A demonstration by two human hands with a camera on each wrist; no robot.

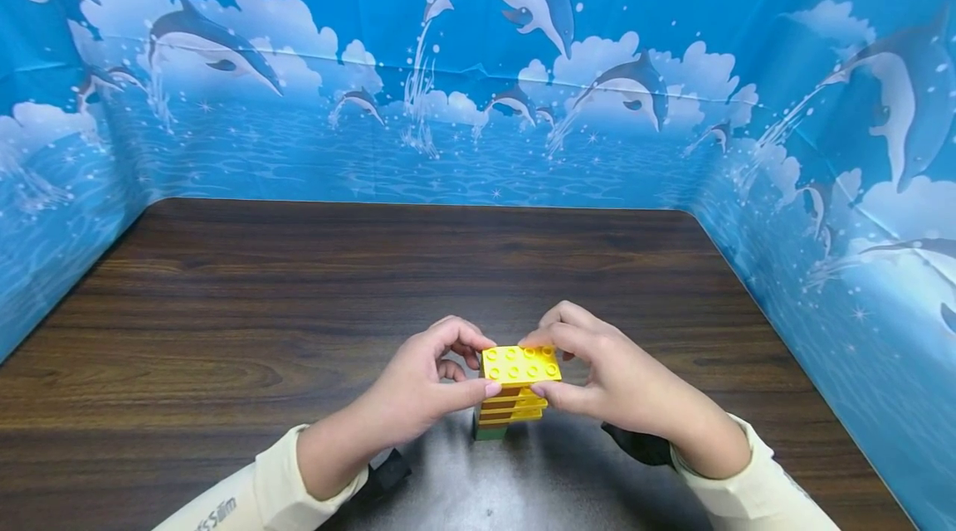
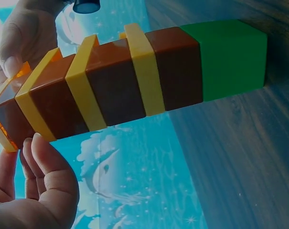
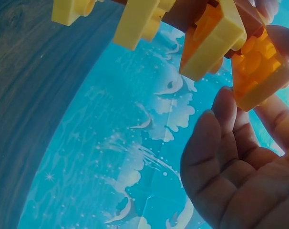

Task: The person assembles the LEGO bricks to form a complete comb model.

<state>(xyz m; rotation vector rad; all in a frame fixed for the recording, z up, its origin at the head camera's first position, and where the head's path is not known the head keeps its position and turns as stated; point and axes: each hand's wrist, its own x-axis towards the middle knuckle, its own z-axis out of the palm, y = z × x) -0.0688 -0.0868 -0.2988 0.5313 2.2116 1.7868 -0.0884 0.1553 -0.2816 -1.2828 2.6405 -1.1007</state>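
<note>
A tower of toy building bricks stands upright near the table's front. Its top is a flat yellow brick with round studs. My left hand pinches the left end of this brick between thumb and fingers, while my right hand grips the right end. Below, brown bricks alternate with yellow flat bricks down to a green block on the table. In the right wrist view, the yellow layers jut out past the brown column, with the right fingers around the uppermost one's end.
A dark wood-grain table extends behind and beside the tower. Blue dolphin-print sheeting rises along its back and both sides. Dark wrist gear sits beneath the right wrist, and a black piece shows by the left cuff.
</note>
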